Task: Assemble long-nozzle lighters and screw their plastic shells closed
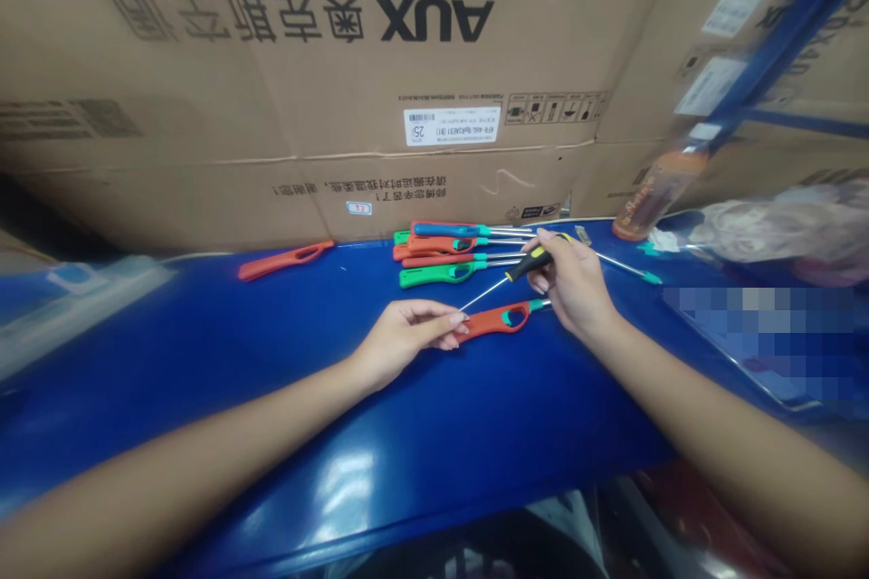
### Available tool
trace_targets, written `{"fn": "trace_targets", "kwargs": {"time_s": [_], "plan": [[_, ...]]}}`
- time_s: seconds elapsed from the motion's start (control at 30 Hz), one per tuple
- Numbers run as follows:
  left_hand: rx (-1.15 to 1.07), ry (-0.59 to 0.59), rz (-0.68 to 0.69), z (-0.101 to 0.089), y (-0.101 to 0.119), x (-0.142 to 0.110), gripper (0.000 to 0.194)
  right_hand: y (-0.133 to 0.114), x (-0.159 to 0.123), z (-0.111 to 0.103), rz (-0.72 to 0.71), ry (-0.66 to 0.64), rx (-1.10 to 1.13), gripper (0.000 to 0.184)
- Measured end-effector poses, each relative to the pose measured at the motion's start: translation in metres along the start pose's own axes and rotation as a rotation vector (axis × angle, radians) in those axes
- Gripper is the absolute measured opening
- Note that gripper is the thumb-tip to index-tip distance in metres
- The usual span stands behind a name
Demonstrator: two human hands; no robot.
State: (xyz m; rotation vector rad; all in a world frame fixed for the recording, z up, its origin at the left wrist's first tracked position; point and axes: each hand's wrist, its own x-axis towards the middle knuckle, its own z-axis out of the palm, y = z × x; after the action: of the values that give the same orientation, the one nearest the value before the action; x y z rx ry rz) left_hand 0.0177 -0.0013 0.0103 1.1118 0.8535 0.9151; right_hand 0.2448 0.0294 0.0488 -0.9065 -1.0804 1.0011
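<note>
Evidently both hands are occupied. Left grip (400, 342): thumb and fingers pinching the butt end of an orange-red long-neck lighter (487, 323), whose handle points away rightward, trigger loop toward the right grip (576, 285). Right grip: fingers closed around the black-and-yellow handle of a screwdriver (522, 267), its thin shaft slanting down to the left grip's fingertips. Whether the tip touches the lighter, cannot tell; fingers cover it. The lighter's metal neck runs up to the right grip's lower fingers; contact there unclear.

Just beyond the screwdriver, between both grips: cluster of lighters side by side, a blue lighter (444, 229) at the far edge, a green lighter (434, 276) nearest. Left of these, past the left grip, a separate orange-red handle (281, 263) on the blue counter (285, 434). Right of the right grip: slim metal rod (621, 265), green-ended. Farther right, orange-labelled bottle (658, 196). Behind everything, upside-down AUX carton (291, 127).
</note>
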Motion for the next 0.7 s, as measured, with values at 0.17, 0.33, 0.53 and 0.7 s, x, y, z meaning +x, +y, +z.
{"fn": "trace_targets", "kwargs": {"time_s": [0.17, 0.33, 0.53, 0.7], "plan": [[0.029, 0.005, 0.023, 0.001, 0.001, 0.0, 0.028, 0.001, -0.001, -0.003, -0.04, -0.022, -0.01, 0.036], [0.133, -0.007, 0.047, 0.002, 0.002, -0.001, 0.023, -0.011, -0.005, 0.002, -0.061, -0.236, -0.032, 0.035], [0.183, -0.04, 0.111, 0.004, 0.006, -0.006, 0.023, -0.041, -0.01, 0.027, -0.154, -0.39, -0.124, 0.063], [0.185, 0.012, 0.146, 0.002, 0.003, -0.005, 0.026, -0.056, -0.007, 0.039, -0.282, -0.583, -0.228, 0.066]]}}
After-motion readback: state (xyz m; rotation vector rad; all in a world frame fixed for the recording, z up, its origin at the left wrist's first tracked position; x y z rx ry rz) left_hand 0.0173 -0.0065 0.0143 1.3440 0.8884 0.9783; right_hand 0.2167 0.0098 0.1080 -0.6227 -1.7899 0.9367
